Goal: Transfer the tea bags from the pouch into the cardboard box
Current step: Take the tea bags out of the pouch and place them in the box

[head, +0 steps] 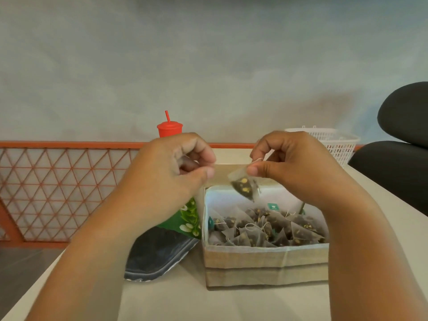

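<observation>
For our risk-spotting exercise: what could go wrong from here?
The right hand pinches the tea bag by one corner near the far wall of the box; a slip could drop it outside. The pouch leans beside the box and might tip. Loose strings inside could snag.

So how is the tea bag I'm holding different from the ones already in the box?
The held tea bag hangs above the cardboard box, pinched by the right hand; the boxed tea bags lie inside it. The held tea bag is alone; the boxed tea bags are piled together, strings tangled. Both are translucent pyramid bags of dark tea with yellow bits.
</observation>
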A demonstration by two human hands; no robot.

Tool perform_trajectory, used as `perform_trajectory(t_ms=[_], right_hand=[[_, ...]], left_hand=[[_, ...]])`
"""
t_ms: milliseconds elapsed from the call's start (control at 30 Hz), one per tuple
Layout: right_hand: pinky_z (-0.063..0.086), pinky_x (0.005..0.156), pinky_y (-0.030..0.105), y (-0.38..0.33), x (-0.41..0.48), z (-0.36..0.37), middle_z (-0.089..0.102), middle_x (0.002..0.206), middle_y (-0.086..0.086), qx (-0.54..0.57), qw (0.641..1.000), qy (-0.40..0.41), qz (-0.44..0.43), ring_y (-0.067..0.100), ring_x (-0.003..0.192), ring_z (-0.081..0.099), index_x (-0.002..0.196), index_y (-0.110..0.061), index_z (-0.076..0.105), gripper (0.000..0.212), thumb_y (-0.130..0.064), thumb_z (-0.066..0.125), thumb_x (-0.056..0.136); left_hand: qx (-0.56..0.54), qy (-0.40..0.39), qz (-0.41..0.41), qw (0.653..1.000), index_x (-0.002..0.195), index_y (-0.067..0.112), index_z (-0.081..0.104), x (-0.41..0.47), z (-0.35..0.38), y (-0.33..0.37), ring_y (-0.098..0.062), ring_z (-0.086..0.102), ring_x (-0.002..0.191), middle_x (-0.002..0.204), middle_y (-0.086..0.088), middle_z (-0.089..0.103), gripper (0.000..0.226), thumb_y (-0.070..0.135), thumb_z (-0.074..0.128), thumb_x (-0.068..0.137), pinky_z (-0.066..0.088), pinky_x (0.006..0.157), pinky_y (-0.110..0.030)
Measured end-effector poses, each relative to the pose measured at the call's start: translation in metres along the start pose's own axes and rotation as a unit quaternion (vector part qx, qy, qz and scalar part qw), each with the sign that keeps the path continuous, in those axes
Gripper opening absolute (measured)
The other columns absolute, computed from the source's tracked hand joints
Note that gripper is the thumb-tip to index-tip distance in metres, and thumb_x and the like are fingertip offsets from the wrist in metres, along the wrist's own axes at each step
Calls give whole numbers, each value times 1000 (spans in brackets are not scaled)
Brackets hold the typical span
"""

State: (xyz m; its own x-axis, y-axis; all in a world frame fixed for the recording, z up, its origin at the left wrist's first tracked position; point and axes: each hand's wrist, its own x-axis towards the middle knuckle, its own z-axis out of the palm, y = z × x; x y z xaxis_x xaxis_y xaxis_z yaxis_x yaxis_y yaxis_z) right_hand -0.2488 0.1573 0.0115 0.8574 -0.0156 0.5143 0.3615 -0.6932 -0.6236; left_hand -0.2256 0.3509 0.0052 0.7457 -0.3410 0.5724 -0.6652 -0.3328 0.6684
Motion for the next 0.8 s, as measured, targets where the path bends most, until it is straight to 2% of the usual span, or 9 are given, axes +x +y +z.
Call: perform_trajectory(t_ms=[67, 133, 200, 267, 367, 467, 600, 700, 800], right_hand=[[39, 48, 9, 17, 1, -6, 61, 54, -10, -18, 999, 16, 32, -2, 47, 52, 64, -18, 62, 16, -20, 76, 72], [48, 60, 23, 38, 2, -12, 62, 59, -4, -45, 996, 50, 60, 6, 56, 57, 65, -19, 61, 16, -16, 75, 74], [50, 68, 34, 59, 2, -15, 64, 69, 1, -81, 988, 80, 101, 17, 69, 60, 68, -20, 61, 16, -14, 72, 77], [46, 66, 28, 77, 1, -16, 64, 76, -1, -117, 980, 79, 141, 15, 75, 58, 69, -23, 59, 19, -12, 65, 83], [39, 71, 23, 101, -3, -15, 65, 86, 0, -176, 961, 26, 213, 12, 76, 55, 71, -24, 60, 25, -7, 54, 89], [40, 82, 28, 114, -5, -13, 66, 104, 8, -186, 939, -5, 288, 21, 91, 58, 96, -12, 69, 20, -4, 52, 90], [39, 96, 33, 115, -3, -9, 57, 125, 10, -198, 925, -21, 324, 27, 115, 51, 122, -14, 58, 40, 4, 48, 88], [37, 99, 33, 116, -3, -5, 52, 133, 7, -192, 926, -54, 319, 26, 121, 47, 128, -17, 53, 50, 8, 47, 86], [35, 102, 32, 112, -3, -7, 50, 136, 7, -191, 932, -55, 302, 25, 124, 45, 128, -16, 53, 49, 8, 43, 87]], left_hand=[[30, -17, -39, 999, 73, 30, 64, 0, -10, -7, 1, 63, 69, 81, 17, 67, 21, 11, 74, 72, 46, 59, -11], [92, -45, -88, 991, 77, 36, 62, -1, -20, -16, 0, 61, 75, 83, 19, 66, 26, 17, 78, 68, 43, 61, -17], [179, -88, -140, 970, 83, 40, 57, -1, -28, -25, 0, 54, 81, 89, 20, 60, 34, 22, 81, 65, 37, 62, -20], [240, -141, -201, 939, 88, 41, 51, -1, -35, -32, 0, 49, 87, 99, 22, 52, 44, 25, 83, 62, 34, 62, -20], [260, -196, -268, 907, 98, 40, 45, -1, -39, -40, -12, 47, 98, 108, 10, 46, 61, 22, 86, 57, 34, 73, -25], [277, -206, -287, 894, 104, 39, 42, -3, -38, -42, -17, 46, 100, 111, 5, 42, 69, 17, 86, 56, 38, 78, -27], [323, -222, -291, 873, 110, 39, 39, -3, -35, -40, -18, 45, 101, 113, 4, 38, 71, 13, 83, 60, 37, 72, -25], [355, -237, -291, 856, 118, 38, 40, -3, -34, -40, -17, 44, 99, 110, 6, 36, 73, 12, 80, 62, 35, 65, -24], [374, -246, -294, 844, 123, 38, 38, -3, -33, -39, -15, 42, 98, 107, 7, 32, 76, 11, 77, 63, 35, 63, -23]])
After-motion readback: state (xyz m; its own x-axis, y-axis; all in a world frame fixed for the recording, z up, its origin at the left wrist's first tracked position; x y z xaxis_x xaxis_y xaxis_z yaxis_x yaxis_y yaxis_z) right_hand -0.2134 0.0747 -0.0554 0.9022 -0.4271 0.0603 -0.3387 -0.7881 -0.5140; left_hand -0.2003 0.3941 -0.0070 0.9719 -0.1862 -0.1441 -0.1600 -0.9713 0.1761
